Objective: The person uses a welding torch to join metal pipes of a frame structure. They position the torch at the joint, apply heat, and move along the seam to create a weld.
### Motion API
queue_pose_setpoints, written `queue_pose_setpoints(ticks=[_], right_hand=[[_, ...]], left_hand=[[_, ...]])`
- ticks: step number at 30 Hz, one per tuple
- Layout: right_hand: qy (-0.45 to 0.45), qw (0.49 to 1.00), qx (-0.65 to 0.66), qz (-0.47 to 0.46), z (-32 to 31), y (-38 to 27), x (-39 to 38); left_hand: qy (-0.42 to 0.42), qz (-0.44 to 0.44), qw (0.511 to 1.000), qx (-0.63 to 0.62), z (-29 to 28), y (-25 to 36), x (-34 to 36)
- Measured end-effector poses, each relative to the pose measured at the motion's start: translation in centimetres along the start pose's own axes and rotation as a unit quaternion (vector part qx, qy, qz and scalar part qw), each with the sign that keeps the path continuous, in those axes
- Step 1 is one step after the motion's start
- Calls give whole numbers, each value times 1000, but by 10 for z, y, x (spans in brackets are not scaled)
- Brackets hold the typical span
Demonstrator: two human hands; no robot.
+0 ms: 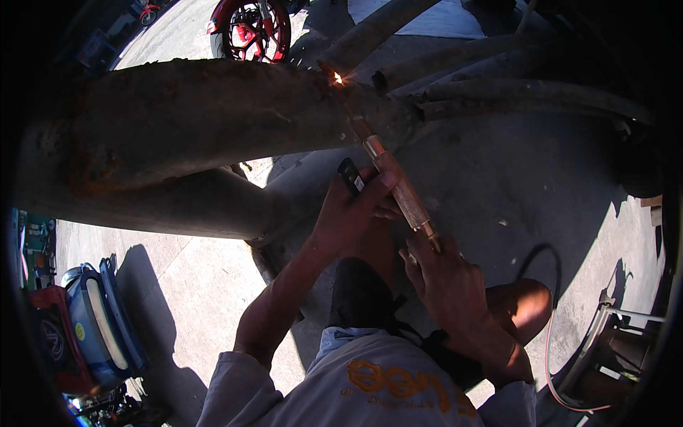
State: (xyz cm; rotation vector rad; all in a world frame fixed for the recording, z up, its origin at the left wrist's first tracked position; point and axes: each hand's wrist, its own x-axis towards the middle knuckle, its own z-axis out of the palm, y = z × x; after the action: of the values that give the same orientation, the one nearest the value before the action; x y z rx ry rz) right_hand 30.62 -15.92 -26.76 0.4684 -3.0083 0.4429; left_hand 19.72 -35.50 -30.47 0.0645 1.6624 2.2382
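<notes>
One copper-coloured cylindrical metal torch (408, 200) is pinched by your left hand (345, 218), its tail wrapped in your right hand (454, 285). You're apparently heating the thick rusty-grey metal pipe (213, 110) along its upper edge, rightward; next calls for steady aim, though glare obscures contact.

From here the torch (403, 191) at mid-frame looks coppery, pinkish brown along its barrel, and the flame (338, 78) at upper centre burns white and orange. The big pipe (199, 107) at upper left is dull grey-brown — blotched with rusty orange. Top of frame, a red and black wheel (249, 32); bottom centre, a pale grey shirt (320, 391) — orange lettering across it.
</notes>
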Motion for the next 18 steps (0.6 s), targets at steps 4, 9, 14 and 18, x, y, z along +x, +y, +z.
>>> queue_pose_setpoints(ticks=[4,9,14,18], right_hand=[[-5,1000,14,8,1,0,0],[-2,1000,4,-2,-1,1,1],[3,1000,11,-2,-1,1,0],[-12,1000,18,10,-1,-1,1]], left_hand=[[-1,2,1000,-9,1,1,0],[-1,7,1000,-7,2,2,-1],[-2,5,1000,-13,2,0,-1],[-4,6,1000,-10,1,0,-1]])
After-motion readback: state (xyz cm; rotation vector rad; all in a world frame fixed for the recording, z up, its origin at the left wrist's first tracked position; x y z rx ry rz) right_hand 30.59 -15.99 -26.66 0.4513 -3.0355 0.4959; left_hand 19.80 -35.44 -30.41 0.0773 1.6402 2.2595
